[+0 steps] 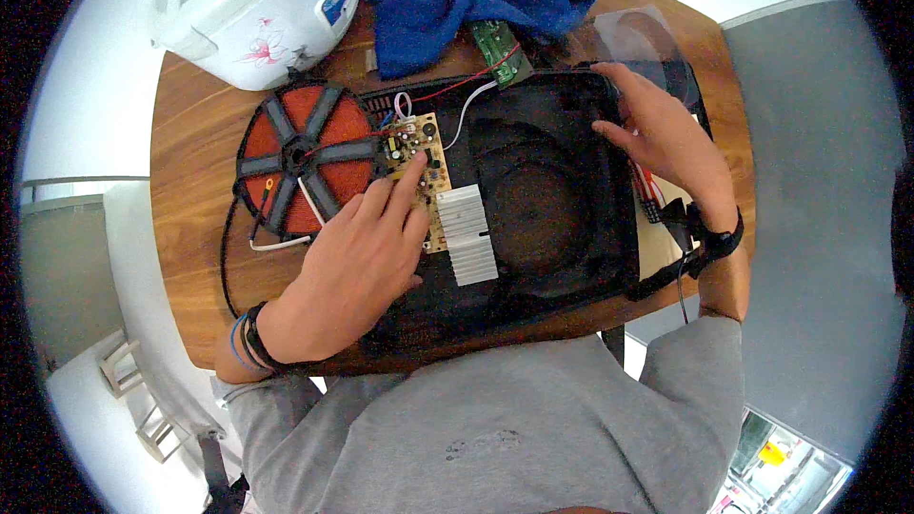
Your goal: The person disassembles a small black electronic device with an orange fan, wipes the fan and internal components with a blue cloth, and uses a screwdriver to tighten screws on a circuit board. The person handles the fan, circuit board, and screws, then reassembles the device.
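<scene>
My left hand (357,262) lies over a tan circuit board (440,167), its index fingertip on or just above the small components. The other fingers are loosely bent and hold nothing visible. A ribbed silver heat sink (466,233) sits beside this hand on the board. The board lies in an open black plastic housing (562,295). My right hand (662,128) grips the housing's far right corner, thumb inside the rim and fingers over the edge. Left of the board is a round red coil (314,119) with grey bars, partly behind my left hand.
A white rice cooker (257,14) stands at the far left, beside a crumpled blue cloth (438,0). A small green circuit board (502,52) rests by the housing's far edge, with red and white wires. Clear plastic (638,38) and red wires (645,186) are at right on the wooden table (190,247).
</scene>
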The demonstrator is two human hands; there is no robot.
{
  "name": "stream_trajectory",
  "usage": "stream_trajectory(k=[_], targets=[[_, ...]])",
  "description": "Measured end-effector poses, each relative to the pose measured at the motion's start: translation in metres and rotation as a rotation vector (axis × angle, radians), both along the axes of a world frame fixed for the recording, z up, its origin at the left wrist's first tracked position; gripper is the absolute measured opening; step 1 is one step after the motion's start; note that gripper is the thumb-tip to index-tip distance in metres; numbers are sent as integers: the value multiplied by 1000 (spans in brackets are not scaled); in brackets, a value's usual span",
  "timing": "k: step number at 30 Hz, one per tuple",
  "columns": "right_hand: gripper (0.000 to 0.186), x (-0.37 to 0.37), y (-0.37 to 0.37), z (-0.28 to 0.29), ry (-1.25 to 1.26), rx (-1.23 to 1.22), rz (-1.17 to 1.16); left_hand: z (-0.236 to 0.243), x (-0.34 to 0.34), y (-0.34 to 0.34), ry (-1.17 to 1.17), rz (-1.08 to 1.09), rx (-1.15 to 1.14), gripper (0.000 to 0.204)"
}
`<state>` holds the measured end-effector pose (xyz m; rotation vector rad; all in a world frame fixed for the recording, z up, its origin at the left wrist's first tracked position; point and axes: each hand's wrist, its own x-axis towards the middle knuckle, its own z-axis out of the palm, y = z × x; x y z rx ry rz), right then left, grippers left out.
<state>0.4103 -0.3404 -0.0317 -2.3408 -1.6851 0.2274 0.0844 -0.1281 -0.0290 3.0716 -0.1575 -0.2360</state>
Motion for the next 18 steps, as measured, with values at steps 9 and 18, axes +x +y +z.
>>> stream_trajectory(k=[9,18], targets=[[61,11,-1,-21,-15,102,-5,-10,-5,5,-67,-7,-78,71],[55,15,-1,-12,-54,137,30,-1,-3,4,38,19,-147,86]])
